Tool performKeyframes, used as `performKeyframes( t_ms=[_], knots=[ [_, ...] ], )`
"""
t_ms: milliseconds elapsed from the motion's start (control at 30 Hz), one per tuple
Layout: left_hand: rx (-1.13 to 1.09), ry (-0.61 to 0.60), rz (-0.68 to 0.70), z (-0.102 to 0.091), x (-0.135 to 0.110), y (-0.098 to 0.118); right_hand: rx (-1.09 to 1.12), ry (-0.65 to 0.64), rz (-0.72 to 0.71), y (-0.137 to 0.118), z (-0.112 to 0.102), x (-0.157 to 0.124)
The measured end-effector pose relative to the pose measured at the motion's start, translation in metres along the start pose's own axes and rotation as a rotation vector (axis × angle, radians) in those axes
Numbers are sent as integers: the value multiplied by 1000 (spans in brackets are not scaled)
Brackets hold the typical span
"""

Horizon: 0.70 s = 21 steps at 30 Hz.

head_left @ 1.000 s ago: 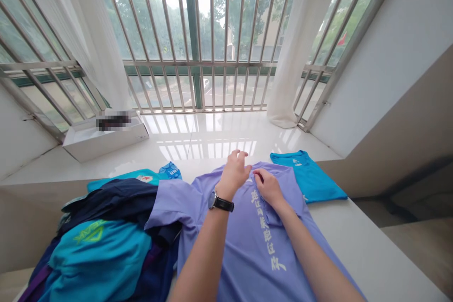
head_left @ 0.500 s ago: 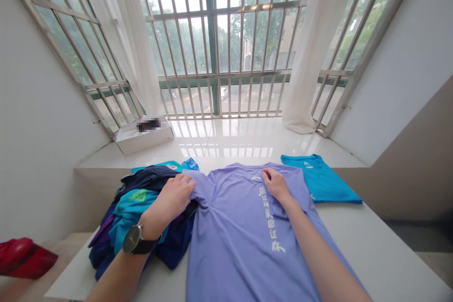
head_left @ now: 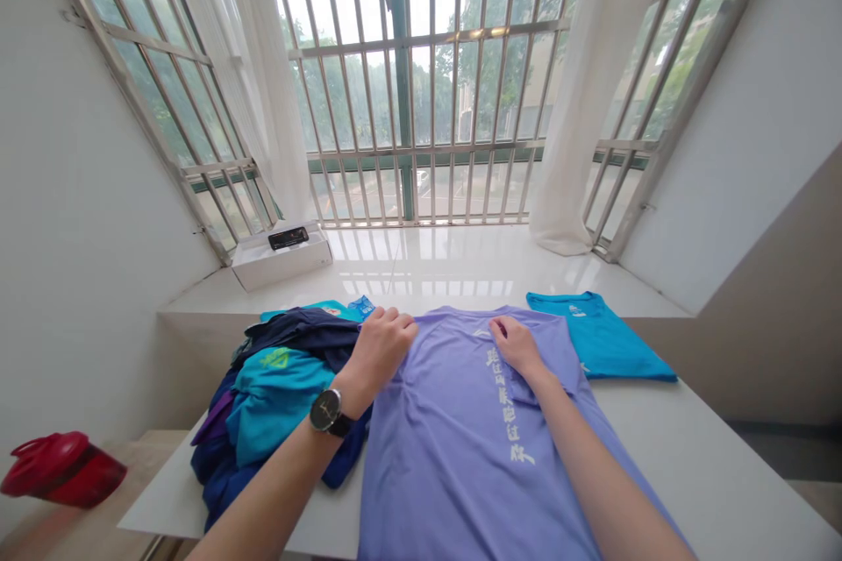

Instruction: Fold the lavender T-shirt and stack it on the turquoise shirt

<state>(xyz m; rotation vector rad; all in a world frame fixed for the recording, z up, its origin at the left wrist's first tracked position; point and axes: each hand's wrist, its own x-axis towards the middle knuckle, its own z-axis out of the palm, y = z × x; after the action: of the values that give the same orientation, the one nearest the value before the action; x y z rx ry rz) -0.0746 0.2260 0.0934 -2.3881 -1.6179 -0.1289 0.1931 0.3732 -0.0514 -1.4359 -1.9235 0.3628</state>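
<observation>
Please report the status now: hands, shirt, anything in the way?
Left hand at shoulder of lavender T-shirt. Right hand near collar. Clothes pile beside left hand.

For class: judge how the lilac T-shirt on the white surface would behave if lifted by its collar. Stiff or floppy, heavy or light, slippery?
The lilac T-shirt will probably hang floppy: it creases softly around the right hand. Its thin-looking fabric suggests it's light for its size. Its smooth face might slide a little on the white surface.
</observation>
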Motion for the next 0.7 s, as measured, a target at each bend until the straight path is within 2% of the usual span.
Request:
performKeyframes(
  t_ms=[133,167,233,367,500,600,700],
  knots=[
    [-199,16,334,32,14,51,-6,-6,-7,0,0,0],
    [-242,20,374,41,12,60,-6,-8,-8,0,-1,0],
    [-323,23,364,55,0,69,-9,-14,-7,0,-1,-1],
    [-397,-9,204,69,-32,59,-4,-25,-7,-9,-3,-1],
    [-404,-24,75,65,-52,39,73,-125,-79,-34,-11,-3],
    [-423,-33,36,58,-49,29,170,-314,-170,-55,-20,-10],
    [-376,-47,23,56,-32,18,243,-464,-209,-67,-28,-20]
  ],
)
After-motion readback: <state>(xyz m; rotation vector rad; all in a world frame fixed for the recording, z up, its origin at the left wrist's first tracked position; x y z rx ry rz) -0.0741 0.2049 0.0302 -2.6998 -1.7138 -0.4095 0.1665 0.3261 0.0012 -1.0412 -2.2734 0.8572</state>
